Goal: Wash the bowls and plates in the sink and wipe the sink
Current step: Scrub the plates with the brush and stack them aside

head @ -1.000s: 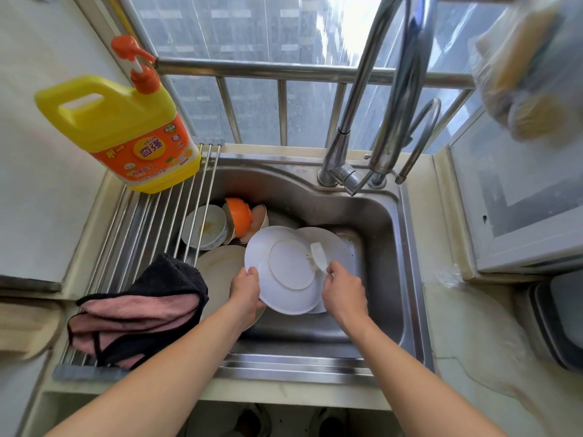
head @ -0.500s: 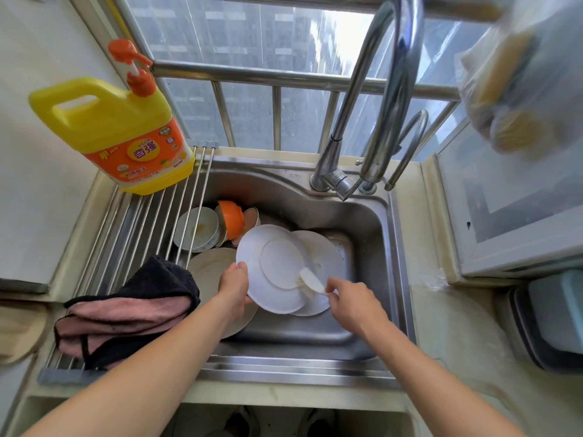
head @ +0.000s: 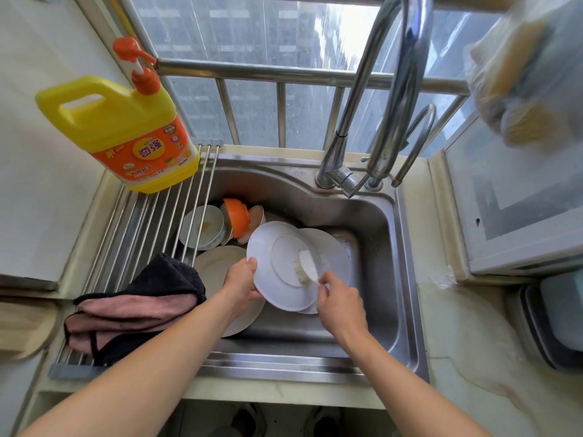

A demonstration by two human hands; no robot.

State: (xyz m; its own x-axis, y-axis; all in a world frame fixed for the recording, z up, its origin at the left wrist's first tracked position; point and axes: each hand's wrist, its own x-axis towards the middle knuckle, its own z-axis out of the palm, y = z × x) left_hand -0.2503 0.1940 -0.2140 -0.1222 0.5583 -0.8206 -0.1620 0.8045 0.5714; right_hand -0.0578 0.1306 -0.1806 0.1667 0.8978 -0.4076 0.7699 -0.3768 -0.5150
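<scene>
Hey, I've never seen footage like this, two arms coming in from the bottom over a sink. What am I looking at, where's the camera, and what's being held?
There is no machine here. The camera is worn on a person's head and looks forward and down, so the two bare arms at the bottom are that person's own.

The left hand grips the rim of a white plate, tilted over the steel sink. The right hand holds a small white brush with its bristles against the plate's underside.

More plates lie below it in the sink, with an orange bowl and other bowls at the back. A roll-up rack spans the sink's left side, carrying a yellow detergent bottle and a folded dark and pink cloth. The tap arches above; I see no water running.
</scene>
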